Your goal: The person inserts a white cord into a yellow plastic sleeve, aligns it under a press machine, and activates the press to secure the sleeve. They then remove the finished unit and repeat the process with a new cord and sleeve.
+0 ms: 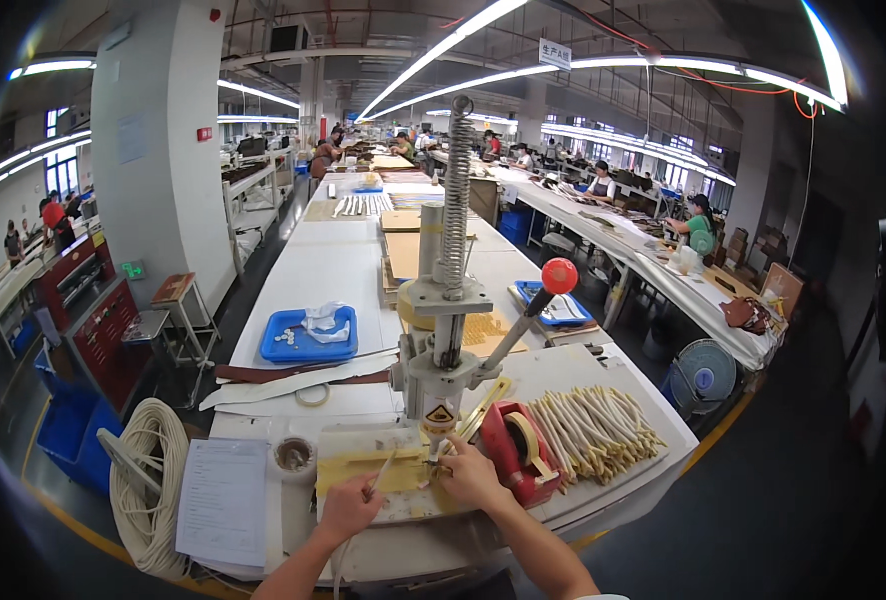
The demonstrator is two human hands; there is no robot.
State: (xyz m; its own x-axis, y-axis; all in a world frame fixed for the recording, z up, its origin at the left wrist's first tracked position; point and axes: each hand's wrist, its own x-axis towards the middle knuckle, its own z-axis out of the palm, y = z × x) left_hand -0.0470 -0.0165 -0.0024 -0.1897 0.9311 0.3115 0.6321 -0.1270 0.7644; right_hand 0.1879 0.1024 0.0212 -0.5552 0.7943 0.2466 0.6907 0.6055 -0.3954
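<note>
The left hand (351, 508) and right hand (471, 473) are bare from fingers to wrist. The left forearm (298, 568) is bare down to the lower edge of the view, slim and narrowest at the wrist. The right forearm (535, 548), also bare, has a smooth outline and widens away from the wrist. By its lower end shows a sliver of whitish sleeve (605, 597), mostly cut off, its cloth and cut unclear. Nails are too small to make out.
</note>
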